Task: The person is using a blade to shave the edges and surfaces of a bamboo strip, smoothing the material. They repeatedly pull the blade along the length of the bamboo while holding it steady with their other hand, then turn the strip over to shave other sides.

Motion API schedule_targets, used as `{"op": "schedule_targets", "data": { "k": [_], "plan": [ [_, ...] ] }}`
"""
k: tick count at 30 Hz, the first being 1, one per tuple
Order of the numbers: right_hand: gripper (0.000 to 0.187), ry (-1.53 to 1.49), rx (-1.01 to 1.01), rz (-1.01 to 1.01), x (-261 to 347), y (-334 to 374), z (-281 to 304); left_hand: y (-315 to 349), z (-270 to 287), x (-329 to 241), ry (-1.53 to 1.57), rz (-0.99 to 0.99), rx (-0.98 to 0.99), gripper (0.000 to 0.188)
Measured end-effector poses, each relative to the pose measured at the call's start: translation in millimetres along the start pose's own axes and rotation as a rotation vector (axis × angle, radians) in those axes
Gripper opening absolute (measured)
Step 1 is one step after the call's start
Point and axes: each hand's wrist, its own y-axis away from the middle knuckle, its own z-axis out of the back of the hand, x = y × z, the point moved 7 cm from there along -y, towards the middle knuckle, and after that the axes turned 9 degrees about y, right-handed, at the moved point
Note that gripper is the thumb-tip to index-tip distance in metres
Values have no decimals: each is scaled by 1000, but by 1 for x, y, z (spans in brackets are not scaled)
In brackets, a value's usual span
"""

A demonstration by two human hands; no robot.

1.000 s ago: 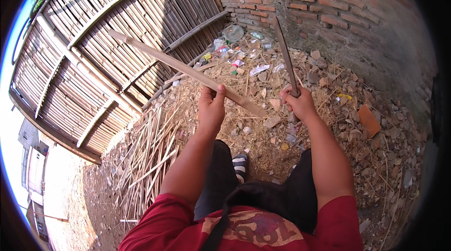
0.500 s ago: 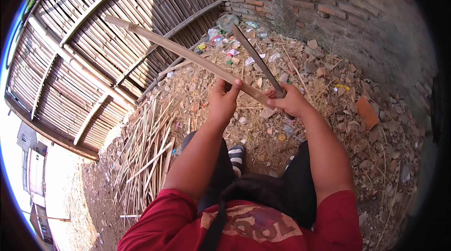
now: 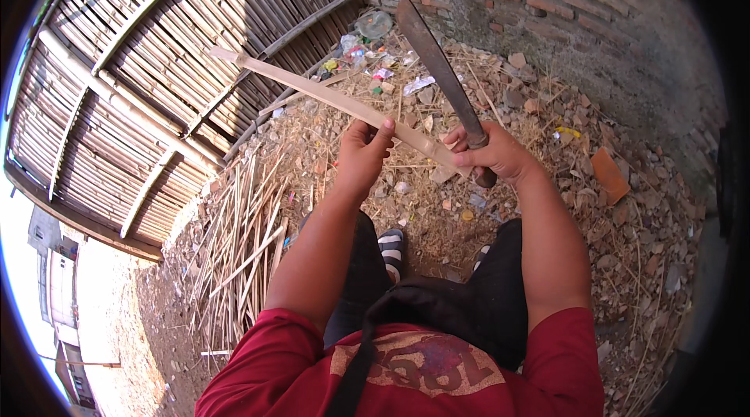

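A long pale bamboo strip (image 3: 312, 89) slants from the far left down to the middle, in front of me. My left hand (image 3: 364, 153) is closed round it near its lower half, with the thumb on top. My right hand (image 3: 495, 155) grips the handle of a machete (image 3: 442, 69), whose dark, broad blade points up and away. The strip's near end lies at the right hand's thumb and fingertips. The blade stands apart from the strip, a little to its right.
Thin split bamboo sticks (image 3: 242, 237) lie heaped at the left. A bamboo slat fence (image 3: 156, 97) leans behind them, and a brick wall (image 3: 547, 7) closes the far right. Rubble, straw and litter cover the ground, with a broken orange tile (image 3: 609, 176) at right.
The machete has turned so its broad side shows, and my right hand has shifted slightly right. The strip has turned over a little, its far end moving right and down.
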Motion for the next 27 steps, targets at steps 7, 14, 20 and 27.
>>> {"op": "schedule_targets", "data": {
  "k": [7,14,20,27],
  "plan": [
    [40,60,-16,6,-9,7,26,37,79,-33,-856,-201,-113,41],
    [48,31,1,-17,-1,18,34,58,172,-101,-1365,-794,-206,61],
    [62,-53,99,-42,0,22,34,39,219,-146,-1628,-712,-122,80],
    [70,-48,150,-71,1,23,30,30,238,-122,-1633,-435,181,67]
  ]
}}
